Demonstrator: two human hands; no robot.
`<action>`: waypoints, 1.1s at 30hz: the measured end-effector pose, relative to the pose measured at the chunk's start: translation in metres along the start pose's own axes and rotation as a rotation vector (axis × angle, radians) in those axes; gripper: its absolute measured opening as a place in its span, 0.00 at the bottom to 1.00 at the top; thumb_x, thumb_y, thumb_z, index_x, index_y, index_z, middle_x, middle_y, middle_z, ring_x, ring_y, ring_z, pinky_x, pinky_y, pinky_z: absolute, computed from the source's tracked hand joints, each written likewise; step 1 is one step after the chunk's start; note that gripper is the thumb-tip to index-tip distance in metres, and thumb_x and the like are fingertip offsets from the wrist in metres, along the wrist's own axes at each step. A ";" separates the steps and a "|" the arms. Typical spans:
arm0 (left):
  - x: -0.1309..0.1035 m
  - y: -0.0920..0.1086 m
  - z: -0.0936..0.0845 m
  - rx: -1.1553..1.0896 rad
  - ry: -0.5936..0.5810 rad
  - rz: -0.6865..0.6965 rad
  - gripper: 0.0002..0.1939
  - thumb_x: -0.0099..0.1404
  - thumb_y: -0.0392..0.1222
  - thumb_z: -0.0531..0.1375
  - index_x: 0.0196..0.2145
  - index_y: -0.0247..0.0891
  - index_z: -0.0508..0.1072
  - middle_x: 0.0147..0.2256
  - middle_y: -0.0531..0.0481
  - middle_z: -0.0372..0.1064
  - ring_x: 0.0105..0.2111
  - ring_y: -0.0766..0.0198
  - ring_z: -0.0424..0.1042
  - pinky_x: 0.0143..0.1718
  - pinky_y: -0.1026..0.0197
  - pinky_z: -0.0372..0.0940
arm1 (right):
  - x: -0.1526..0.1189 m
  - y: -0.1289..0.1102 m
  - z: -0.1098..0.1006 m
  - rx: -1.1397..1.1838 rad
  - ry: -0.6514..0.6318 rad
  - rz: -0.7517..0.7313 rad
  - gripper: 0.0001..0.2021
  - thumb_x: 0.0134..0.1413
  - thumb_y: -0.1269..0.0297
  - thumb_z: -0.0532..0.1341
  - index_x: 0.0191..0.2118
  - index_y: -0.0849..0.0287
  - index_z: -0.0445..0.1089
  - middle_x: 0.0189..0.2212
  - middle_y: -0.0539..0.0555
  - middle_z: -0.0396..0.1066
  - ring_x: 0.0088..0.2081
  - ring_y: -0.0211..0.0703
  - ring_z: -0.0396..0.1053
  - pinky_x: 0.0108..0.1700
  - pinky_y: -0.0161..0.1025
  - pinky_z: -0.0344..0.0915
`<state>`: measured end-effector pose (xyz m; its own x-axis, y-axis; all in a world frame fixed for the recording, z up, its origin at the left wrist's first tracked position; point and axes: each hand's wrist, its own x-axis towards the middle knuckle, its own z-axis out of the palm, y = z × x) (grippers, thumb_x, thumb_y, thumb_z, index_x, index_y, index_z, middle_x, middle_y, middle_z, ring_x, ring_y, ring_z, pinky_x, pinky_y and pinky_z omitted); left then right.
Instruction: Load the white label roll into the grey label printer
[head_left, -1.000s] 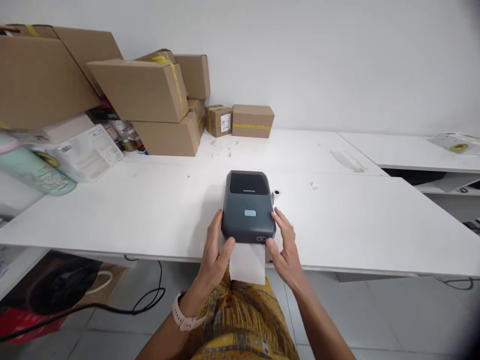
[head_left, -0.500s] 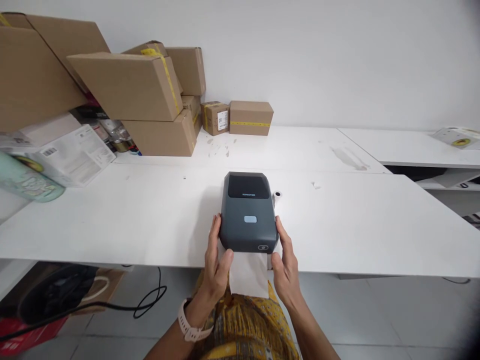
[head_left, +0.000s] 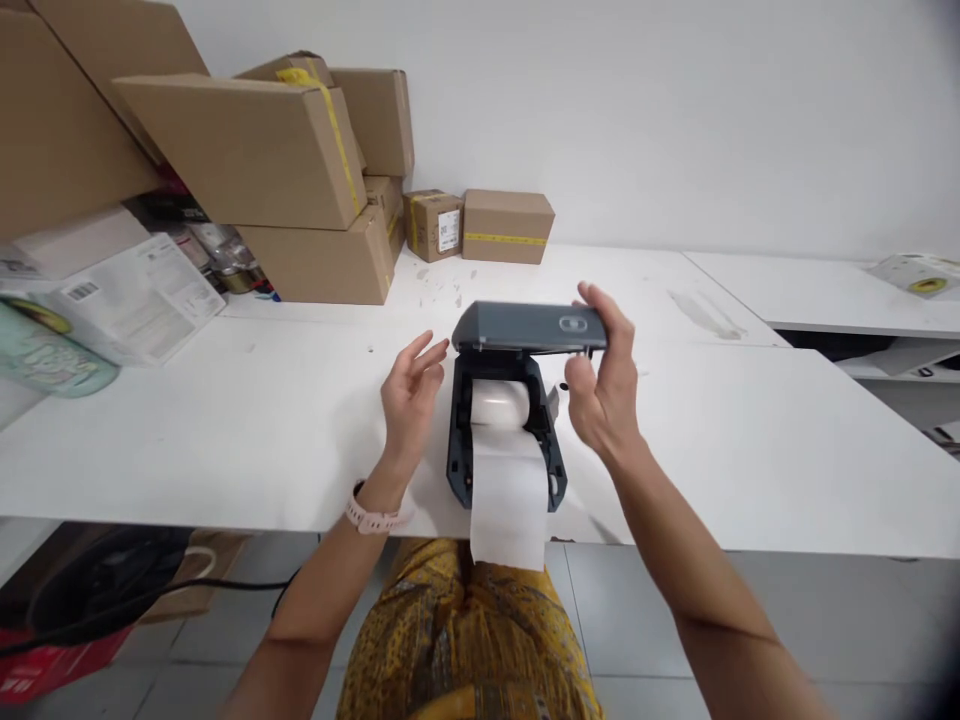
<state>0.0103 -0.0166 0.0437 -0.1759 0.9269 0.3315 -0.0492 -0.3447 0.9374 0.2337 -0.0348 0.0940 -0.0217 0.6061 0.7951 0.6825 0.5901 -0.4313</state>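
A dark grey label printer point(head_left: 459, 440) stands near the table's front edge with its lid raised. My right hand point(head_left: 606, 385) grips the right front corner of the printer lid point(head_left: 525, 325), thumb below and fingers above. Just left of the lid, my left hand point(head_left: 411, 400) is open, fingers apart and holding nothing. Inside the printer sits a white paper roll point(head_left: 501, 402). Its paper strip point(head_left: 510, 500) runs forward out of the body and hangs past the table edge. Part of a small white roll point(head_left: 562, 388) shows behind my right hand.
Cardboard boxes point(head_left: 315, 265) are stacked at the back left, with two smaller ones, including a long box point(head_left: 506, 225), by the wall. A mint-green bottle point(head_left: 56, 350) and a white carton point(head_left: 139, 300) are at far left. A black cable point(head_left: 225, 583) hangs below the white table point(head_left: 735, 450).
The printer lid has swung up and back, uncovering the paper roll. My right hand has risen with the lid. My left hand has let go of the printer's side and moved up and left.
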 end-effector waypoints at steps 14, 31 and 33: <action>-0.003 -0.031 -0.012 0.167 -0.409 -0.165 0.38 0.63 0.45 0.65 0.69 0.47 0.62 0.72 0.44 0.56 0.71 0.44 0.58 0.65 0.46 0.64 | 0.100 0.050 0.040 -0.137 0.080 -0.027 0.31 0.72 0.41 0.51 0.69 0.55 0.55 0.62 0.63 0.66 0.66 0.60 0.66 0.64 0.58 0.64; 0.006 0.004 0.000 1.037 -0.634 -0.215 0.44 0.64 0.40 0.51 0.76 0.36 0.43 0.31 0.49 0.74 0.35 0.48 0.76 0.40 0.53 0.65 | 0.029 0.030 0.055 -0.274 -1.329 -0.022 0.40 0.62 0.41 0.64 0.71 0.60 0.57 0.58 0.71 0.74 0.55 0.71 0.74 0.54 0.58 0.68; 0.007 0.003 -0.001 1.017 -0.639 -0.220 0.44 0.64 0.39 0.51 0.76 0.34 0.43 0.30 0.50 0.73 0.34 0.50 0.75 0.40 0.54 0.64 | 0.029 0.028 0.060 -0.267 -1.320 0.012 0.40 0.59 0.44 0.65 0.70 0.61 0.58 0.56 0.71 0.75 0.54 0.71 0.75 0.54 0.58 0.68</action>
<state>0.0079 -0.0114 0.0492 0.2682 0.9558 -0.1208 0.8250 -0.1631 0.5411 0.2083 0.0315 0.0788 -0.5936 0.7563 -0.2752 0.8047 0.5517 -0.2195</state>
